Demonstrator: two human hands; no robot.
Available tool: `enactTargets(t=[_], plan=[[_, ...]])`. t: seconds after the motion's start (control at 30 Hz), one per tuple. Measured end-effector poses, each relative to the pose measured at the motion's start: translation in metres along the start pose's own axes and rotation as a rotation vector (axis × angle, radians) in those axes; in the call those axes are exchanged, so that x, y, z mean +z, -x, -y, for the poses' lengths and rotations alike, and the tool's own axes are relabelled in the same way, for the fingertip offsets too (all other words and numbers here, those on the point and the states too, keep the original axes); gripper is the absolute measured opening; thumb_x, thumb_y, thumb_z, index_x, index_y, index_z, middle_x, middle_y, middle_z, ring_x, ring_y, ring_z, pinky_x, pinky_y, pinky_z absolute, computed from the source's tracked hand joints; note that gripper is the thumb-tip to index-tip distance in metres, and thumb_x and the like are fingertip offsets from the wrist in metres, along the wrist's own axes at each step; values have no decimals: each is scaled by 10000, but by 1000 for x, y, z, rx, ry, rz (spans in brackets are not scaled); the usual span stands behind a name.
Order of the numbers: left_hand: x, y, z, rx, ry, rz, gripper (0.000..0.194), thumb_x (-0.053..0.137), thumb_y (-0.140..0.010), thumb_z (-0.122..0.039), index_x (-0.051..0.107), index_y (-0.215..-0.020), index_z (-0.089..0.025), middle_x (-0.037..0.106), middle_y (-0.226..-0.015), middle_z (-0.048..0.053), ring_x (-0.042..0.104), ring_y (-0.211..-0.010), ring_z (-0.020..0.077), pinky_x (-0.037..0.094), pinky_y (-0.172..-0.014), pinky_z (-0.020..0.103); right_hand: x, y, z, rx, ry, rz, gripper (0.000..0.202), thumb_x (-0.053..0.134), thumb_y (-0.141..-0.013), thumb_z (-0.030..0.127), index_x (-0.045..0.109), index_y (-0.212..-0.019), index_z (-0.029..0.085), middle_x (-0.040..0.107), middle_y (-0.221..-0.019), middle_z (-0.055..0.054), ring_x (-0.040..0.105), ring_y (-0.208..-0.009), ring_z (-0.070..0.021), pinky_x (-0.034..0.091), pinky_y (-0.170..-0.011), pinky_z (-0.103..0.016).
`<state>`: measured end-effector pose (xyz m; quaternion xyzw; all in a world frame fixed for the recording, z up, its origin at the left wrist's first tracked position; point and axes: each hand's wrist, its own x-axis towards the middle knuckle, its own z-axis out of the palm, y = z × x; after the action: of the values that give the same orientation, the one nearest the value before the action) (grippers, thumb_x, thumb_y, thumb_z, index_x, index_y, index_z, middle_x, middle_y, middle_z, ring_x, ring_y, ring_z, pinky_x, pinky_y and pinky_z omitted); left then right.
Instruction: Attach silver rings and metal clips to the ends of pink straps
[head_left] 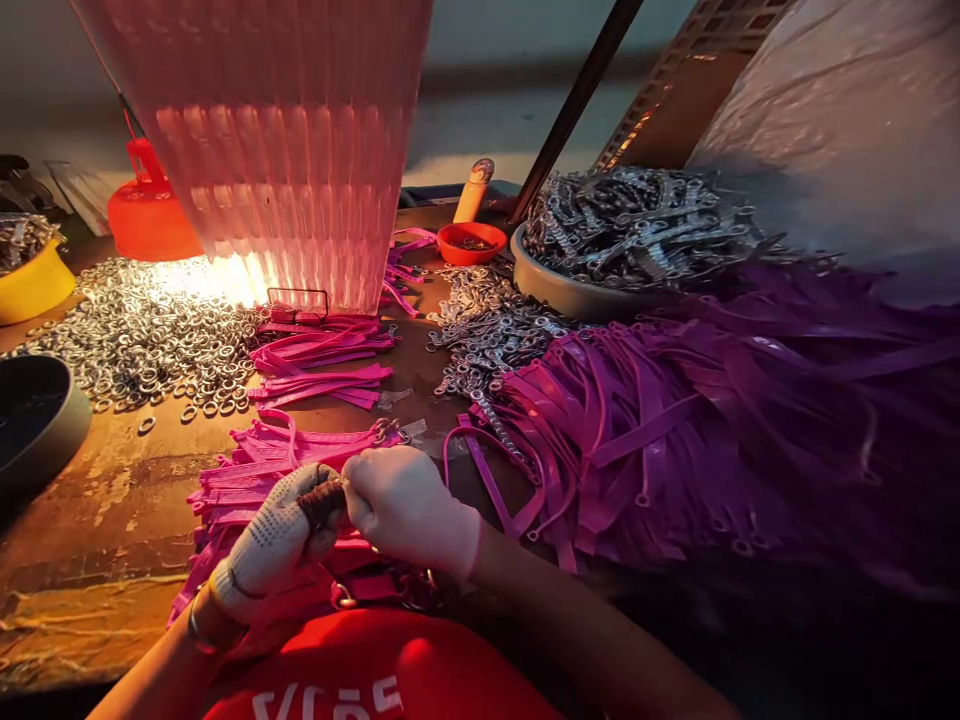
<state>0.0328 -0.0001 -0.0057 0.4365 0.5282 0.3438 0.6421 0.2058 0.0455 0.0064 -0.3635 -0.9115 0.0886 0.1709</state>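
Note:
My left hand (281,530), in a white dotted glove, is closed in front of my body. Its fingers meet those of my right hand (409,505), which wears a white glove and is curled in a pinch. A dark brown ribbed piece (321,503) shows at the left fingers; whether it is a wrap on a finger or a held thing, I cannot tell. What the fingertips pinch is hidden. Under and behind both hands lies a pile of pink straps (255,455). Metal chain links (388,430) rest just beyond the right knuckles. A metal ring (344,596) lies below the hands.
Loose metal rings (165,330) cover the left under a red lamp (154,215). Purple straps (637,430) heap up on the right. Behind them stands a grey basin (555,290) of metal pieces. A red bowl (471,256) and a ribbed translucent panel (300,150) stand farther back.

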Motion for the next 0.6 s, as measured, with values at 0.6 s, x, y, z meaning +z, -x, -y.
enactTargets(t=[0.6], plan=[[9, -240, -60, 253, -1038, -160, 161, 629, -802, -160, 697, -948, -152, 682, -1028, 119, 651, -968, 234, 494, -842, 306, 15, 19, -32, 511, -882, -312, 329, 414, -1031, 420, 640, -931, 203, 673, -829, -17, 575, -739, -150, 432, -699, -260]])
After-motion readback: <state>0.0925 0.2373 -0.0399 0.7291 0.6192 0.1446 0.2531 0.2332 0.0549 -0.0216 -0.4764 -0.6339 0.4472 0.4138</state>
